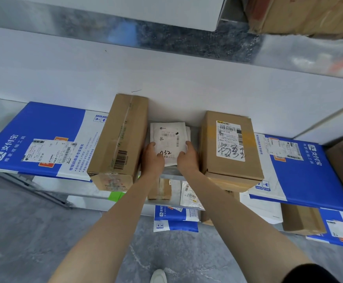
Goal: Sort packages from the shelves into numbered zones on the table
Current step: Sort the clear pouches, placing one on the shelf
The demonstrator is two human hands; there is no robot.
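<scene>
i note my left hand and right hand each pinching a near corner of the white mailer pouch, which lies flat on the shelf. hazards: the tall carton at its 9 o'clock overhangs the edge and a wrist could tip it. the second pouch beneath may drag out.

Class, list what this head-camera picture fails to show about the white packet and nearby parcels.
Head view: white packet, bottom edge and start of handwritten number covered by the gripping left hand and right hand.
Head view: its label print, too small.
Head view: top-right cardboard box, cut by frame edge.
</scene>
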